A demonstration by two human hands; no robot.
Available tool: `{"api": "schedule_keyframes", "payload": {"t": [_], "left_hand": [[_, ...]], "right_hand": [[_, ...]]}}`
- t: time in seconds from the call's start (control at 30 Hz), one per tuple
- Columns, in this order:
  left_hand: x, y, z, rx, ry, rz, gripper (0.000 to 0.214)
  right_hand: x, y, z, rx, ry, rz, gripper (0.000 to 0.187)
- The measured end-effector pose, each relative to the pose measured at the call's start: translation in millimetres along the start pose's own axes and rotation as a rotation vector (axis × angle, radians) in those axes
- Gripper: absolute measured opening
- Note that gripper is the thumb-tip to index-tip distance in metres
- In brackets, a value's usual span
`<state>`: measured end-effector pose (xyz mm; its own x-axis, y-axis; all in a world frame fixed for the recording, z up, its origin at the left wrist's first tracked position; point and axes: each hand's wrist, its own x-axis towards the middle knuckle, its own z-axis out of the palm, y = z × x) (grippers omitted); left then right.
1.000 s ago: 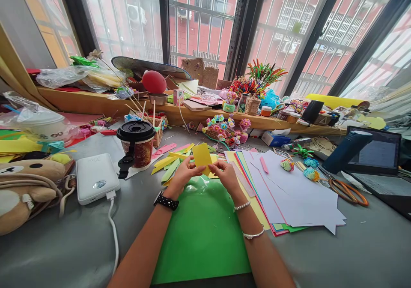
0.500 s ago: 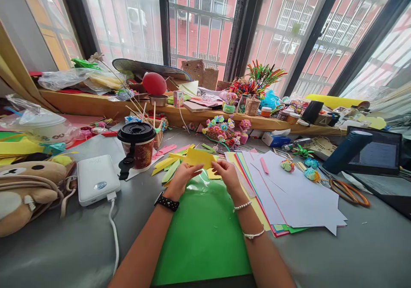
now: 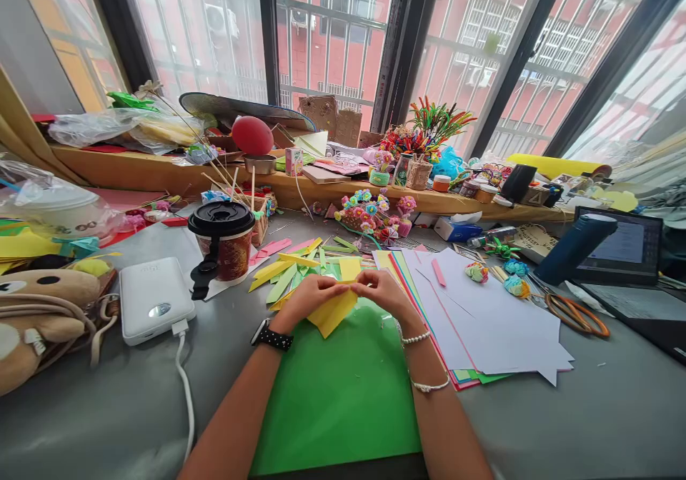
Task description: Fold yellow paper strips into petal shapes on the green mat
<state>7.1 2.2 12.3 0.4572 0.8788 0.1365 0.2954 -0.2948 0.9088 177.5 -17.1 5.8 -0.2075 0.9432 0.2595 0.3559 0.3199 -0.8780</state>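
Both hands meet above the far edge of a green sheet (image 3: 337,387) on the grey table. My left hand (image 3: 305,298) and my right hand (image 3: 386,291) pinch a small yellow paper piece (image 3: 332,311) between them, fingers closed on its top edge. The yellow piece hangs down toward me over the green sheet. A black watch sits on my left wrist, bead bracelets on my right. Loose yellow, green and pink paper strips (image 3: 284,269) lie just beyond my hands.
A lidded paper cup (image 3: 224,241) and a white power bank (image 3: 155,298) with cable stand at left, beside a plush bear (image 3: 37,308). A stack of white and coloured paper (image 3: 493,316) lies at right, then scissors (image 3: 576,314), a blue bottle (image 3: 573,248) and a tablet. Craft clutter fills the wooden sill.
The yellow piece stood upright in my fingers, then tipped flat, and now hangs down toward me. My hands stayed in nearly the same place, drawing slightly closer together.
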Motion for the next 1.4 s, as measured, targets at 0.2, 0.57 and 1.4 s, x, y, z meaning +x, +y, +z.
{"api": "schedule_keyframes", "payload": {"t": [0.2,0.57,1.4], "left_hand": [[0.9,-2.0,7.2,-0.275,0.176,-0.148,0.032],[0.0,1.3,6.7,-0.355,0.077,-0.177,0.032],[1.5,-6.1,1.6,-0.440,0.011,-0.255,0.028]], "right_hand": [[2.3,1.9,8.6,0.052,0.173,0.021,0.031],[2.3,1.3,9.1,0.043,0.217,0.010,0.030],[2.5,2.2,10.0,0.067,0.050,0.043,0.026]]}}
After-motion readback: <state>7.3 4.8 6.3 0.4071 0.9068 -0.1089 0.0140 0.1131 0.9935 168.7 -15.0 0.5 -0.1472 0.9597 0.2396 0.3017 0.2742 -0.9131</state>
